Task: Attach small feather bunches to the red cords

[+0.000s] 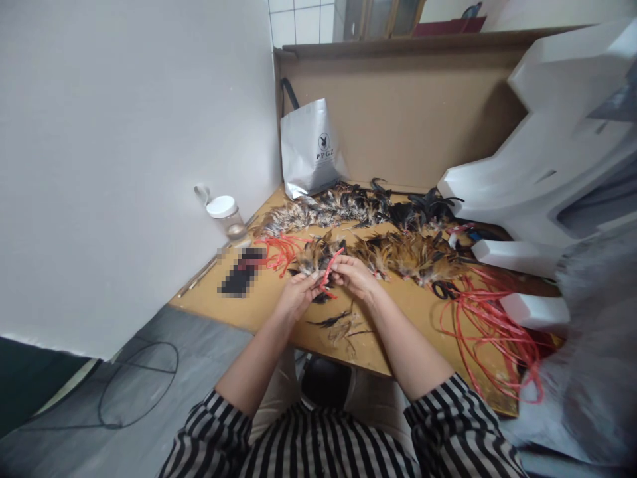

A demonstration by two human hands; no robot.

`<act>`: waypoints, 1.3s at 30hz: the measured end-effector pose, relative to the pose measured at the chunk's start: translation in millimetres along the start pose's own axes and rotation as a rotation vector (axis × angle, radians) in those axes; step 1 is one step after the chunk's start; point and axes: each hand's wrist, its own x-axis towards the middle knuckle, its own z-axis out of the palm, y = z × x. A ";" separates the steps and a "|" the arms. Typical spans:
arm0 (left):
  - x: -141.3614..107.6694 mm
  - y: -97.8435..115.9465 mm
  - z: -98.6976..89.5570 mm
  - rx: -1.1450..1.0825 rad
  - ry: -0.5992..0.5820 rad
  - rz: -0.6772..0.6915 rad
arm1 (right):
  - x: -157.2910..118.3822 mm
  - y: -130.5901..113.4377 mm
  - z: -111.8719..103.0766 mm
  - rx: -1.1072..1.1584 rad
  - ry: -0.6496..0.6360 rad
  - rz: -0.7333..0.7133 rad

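Observation:
Over the near middle of the table, my left hand (302, 292) and my right hand (354, 275) are close together, fingers pinched. Between them runs a short piece of red plastic string (329, 267), its upper end sticking up past my right fingers and its lower end hanging below. Right behind my fingertips is a bunch of brown and black feathers (316, 253); whether my left fingers also grip its quills is hidden. A few loose dark feathers (331, 320) lie on the table below my hands.
Feather bundles (413, 255) line the yellow table (393, 345), with more (328, 207) behind. Red strings (490, 325) and black-handled scissors (442, 289) lie right; other red strings (281, 251) lie left. A lidded jar (226, 216), silver bag (313, 149) and white foam (537, 139) stand around.

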 end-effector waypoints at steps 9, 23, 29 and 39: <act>-3.1 -2.8 -3.3 0.017 -0.032 -0.041 | -2.8 -3.7 6.2 0.014 0.005 -0.022; 7.6 -0.8 3.3 0.139 0.123 0.047 | -1.4 2.0 9.9 -0.211 -0.012 -0.073; 8.5 -1.2 3.3 0.130 0.136 0.071 | -1.1 2.7 8.8 -0.192 -0.026 -0.046; 7.0 0.8 0.7 0.183 0.113 0.082 | -1.3 3.4 8.2 -0.206 -0.060 -0.058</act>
